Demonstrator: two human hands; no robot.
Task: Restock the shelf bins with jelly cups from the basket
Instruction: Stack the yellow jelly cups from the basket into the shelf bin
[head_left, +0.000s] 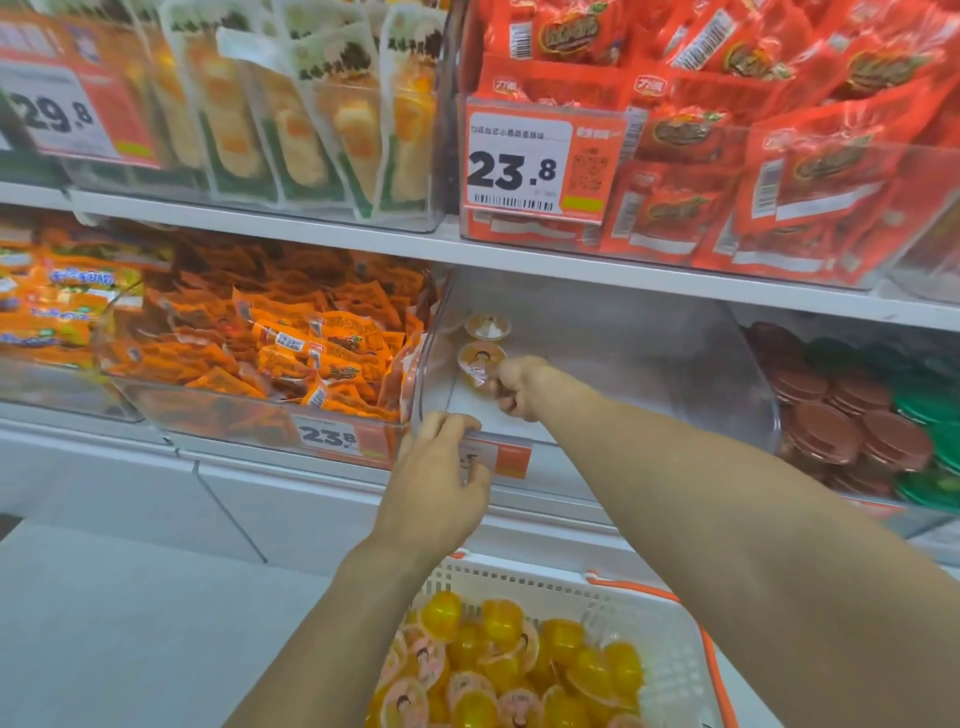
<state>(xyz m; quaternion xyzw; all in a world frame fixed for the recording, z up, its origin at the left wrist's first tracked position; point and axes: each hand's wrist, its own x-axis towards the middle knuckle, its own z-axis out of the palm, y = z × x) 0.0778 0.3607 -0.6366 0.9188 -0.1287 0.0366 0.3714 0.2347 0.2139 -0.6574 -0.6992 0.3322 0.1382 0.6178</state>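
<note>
Down on the lower shelf, your right hand is reaching into the clear bin, fingers curled around a jelly cup that sits low against the bin's left wall. A second jelly cup sits on the bin floor just behind it, lid up. Apart from those two, you can see straight through to the bottom of the bin.

Your left hand is on the bin's front edge near its left corner, fingers hooked over the rim and gripping it, right above the orange price tag that your fingers partly cover.

Below your arms, the white basket with orange handles has a pile of yellow jelly cups in it, some on their sides, some with the printed lids facing up.

Neighbours, for reference: the bin to the left is full of orange snack packets with a 23.8 tag on its front, and off to the right are stacks of brown-lidded cups and green-lidded cups. On the shelf above, red packets sit behind another 23.8 tag, with pale packets to their left.
</note>
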